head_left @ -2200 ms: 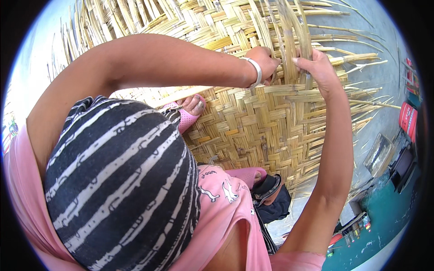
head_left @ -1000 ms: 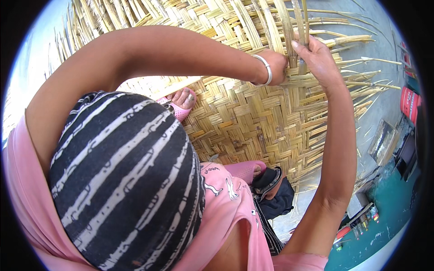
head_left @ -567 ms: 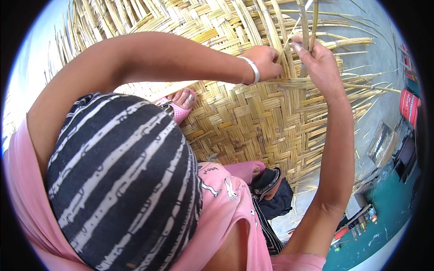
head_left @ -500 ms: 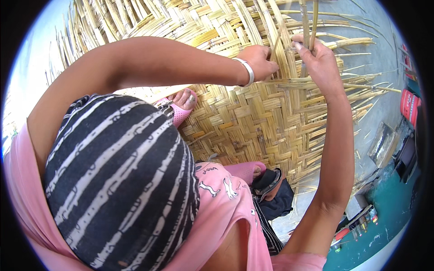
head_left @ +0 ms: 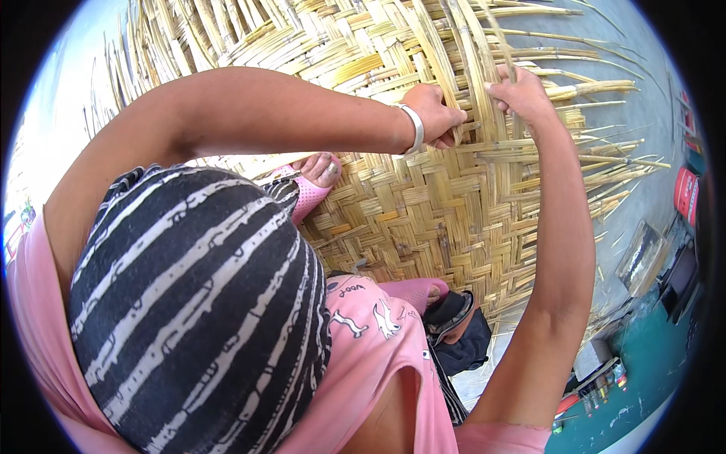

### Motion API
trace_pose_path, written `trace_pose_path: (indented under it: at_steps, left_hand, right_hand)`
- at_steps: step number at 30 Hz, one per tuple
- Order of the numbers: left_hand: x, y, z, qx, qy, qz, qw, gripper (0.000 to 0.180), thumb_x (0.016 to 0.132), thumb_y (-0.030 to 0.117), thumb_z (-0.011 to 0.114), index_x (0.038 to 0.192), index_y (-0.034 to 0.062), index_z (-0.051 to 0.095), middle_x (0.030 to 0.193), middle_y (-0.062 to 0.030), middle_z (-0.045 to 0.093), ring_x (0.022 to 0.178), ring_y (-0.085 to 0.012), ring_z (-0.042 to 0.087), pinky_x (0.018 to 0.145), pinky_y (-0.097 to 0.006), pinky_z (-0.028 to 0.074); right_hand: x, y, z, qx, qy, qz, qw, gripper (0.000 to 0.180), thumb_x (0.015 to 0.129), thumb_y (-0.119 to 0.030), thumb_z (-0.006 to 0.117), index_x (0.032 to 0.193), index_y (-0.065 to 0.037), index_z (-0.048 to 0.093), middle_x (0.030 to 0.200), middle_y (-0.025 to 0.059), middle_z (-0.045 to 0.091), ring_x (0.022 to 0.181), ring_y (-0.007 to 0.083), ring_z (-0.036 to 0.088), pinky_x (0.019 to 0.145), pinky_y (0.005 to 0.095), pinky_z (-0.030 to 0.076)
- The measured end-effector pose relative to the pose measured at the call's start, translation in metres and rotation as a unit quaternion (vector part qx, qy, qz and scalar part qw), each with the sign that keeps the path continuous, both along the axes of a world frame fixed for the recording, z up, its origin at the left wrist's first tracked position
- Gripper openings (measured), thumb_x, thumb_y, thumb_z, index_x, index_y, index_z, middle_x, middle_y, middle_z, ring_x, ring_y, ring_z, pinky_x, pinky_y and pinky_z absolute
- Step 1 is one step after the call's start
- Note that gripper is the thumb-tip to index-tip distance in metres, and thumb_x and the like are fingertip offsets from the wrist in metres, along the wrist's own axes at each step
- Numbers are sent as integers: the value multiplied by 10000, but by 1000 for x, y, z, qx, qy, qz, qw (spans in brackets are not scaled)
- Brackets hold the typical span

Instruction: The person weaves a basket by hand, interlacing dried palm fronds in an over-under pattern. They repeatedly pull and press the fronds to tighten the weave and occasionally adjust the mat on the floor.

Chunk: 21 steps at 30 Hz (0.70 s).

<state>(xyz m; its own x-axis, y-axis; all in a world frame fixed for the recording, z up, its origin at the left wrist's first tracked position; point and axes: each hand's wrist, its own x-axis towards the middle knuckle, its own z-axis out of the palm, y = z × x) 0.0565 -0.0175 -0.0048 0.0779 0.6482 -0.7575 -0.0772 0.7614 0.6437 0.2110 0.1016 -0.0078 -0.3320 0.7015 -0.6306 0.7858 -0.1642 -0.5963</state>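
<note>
left hand point(head_left: 435, 113) | right hand point(head_left: 522, 94) | gripping strips of bamboo mat point(head_left: 423, 219) | pink sandal point(head_left: 306, 197) near

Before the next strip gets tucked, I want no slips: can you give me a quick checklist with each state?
1. Left hand pinching the woven tan bamboo-strip mat: ok.
2. Right hand gripping upright loose pale bamboo strips: ok.
3. Hands close together at the weave edge: ok.
4. Foot in the pink sandal resting on the mat: ok.
5. Strip ends split or sound: cannot tell.
</note>
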Motion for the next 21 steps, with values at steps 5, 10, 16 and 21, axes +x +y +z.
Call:
trace_pose_path:
  at_steps: [5, 10, 16, 21]
  left_hand:
    - [6, 9, -6, 22, 17, -28, 999, 241, 829, 136, 636, 931, -74, 579, 731, -136, 640, 585, -197, 647, 501, -281, 551]
    - [17, 18, -12, 168, 148, -176, 958, 243, 815, 225, 657, 929, 13, 624, 735, -89, 653, 617, -178, 635, 582, -313, 507]
    - [29, 30, -2, 310, 284, -404, 813, 200, 792, 245, 631, 862, 58, 636, 737, -126, 637, 698, -291, 620, 634, -388, 493]
    - [35, 25, -18, 340, 297, -306, 838, 185, 800, 204, 609, 903, 52, 623, 823, -129, 636, 769, -284, 619, 693, -381, 497]
  right_hand:
    - [14, -16, 30, -26, 114, -83, 990, 274, 767, -152, 694, 984, -32, 575, 768, -10, 561, 652, 80, 482, 636, 231, 410]
    - [23, -34, 59, -47, 181, -71, 980, 222, 795, -132, 669, 981, -30, 604, 795, -4, 587, 678, 80, 499, 669, 234, 426]
    - [36, -41, 58, -46, 218, -21, 975, 265, 817, -134, 646, 1042, -2, 600, 832, 14, 601, 708, 83, 530, 693, 234, 437]
    - [37, -39, 51, 10, 210, -86, 974, 326, 838, -123, 607, 1143, -12, 573, 907, 32, 616, 806, 101, 583, 760, 246, 445]
